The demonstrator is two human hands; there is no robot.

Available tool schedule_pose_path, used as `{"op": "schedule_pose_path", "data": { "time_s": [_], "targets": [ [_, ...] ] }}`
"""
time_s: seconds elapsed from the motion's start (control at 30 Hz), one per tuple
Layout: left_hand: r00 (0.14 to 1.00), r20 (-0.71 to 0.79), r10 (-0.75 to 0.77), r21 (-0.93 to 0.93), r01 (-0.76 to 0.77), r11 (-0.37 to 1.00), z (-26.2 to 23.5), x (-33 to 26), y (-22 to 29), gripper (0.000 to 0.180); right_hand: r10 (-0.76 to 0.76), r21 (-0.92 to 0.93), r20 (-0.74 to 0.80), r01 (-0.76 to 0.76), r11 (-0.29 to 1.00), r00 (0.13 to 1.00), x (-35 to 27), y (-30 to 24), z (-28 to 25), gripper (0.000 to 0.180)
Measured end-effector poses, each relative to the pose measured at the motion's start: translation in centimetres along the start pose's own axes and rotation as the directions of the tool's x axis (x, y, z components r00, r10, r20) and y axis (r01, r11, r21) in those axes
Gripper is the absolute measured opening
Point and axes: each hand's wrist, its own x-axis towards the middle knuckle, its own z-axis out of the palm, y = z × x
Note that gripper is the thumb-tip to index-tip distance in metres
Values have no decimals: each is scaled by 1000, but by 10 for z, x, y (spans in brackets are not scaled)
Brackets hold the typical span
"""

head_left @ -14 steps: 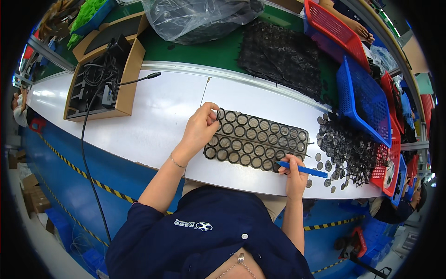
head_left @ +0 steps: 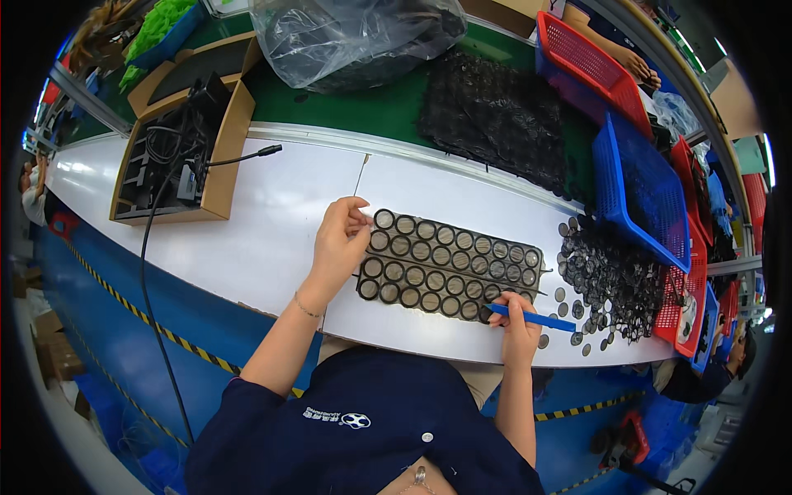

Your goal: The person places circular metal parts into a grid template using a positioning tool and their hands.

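A rectangular sheet of clear cells with black rims, set in several rows, lies on the white table in front of me. Beside its far left corner is my left hand, fingers bent and thumb apart, with nothing visible between them. My right hand is closed around a slim blue tool. That tool's narrow end points left over the near right part of the sheet; whether it touches a cell I cannot tell. Several loose round discs lie to the right of the hand.
A heap of black-rimmed discs sits at the right, below a blue basket and red baskets. Behind are a stack of dark sheets and a clear plastic bag. A cardboard box with cables stands left.
My left hand has shifted slightly left, off the sheet's corner cell. My right hand keeps the blue tool over the same near right area. The whole view has shifted a little.
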Motion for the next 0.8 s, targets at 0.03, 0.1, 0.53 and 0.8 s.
{"op": "schedule_pose_path", "data": {
  "time_s": [0.03, 0.1, 0.53, 0.8],
  "targets": [
    [1000, -3, 2, -1, -2, 1000, -2, 0, 0, 36, -2, -1, 3, 2, 1000, 1000, -1, 0, 0, 26],
    [984, -53, 170, 405, -135, 904, -7, 1, 6, 40, 6, -2, -10, -6, 1000, 1000, -3, -1, 1, 25],
    [949, 103, 298, 637, -293, 713, -9, -24, 15, 18, -29, 26, 7, 29, 999, 1000, 0, 0, 0, 25],
    [925, 164, 343, 667, -360, 653, 2, -25, 18, 13, -22, 14, -10, 22, 1000, 1000, -2, -2, 4, 27]
  ]
}}
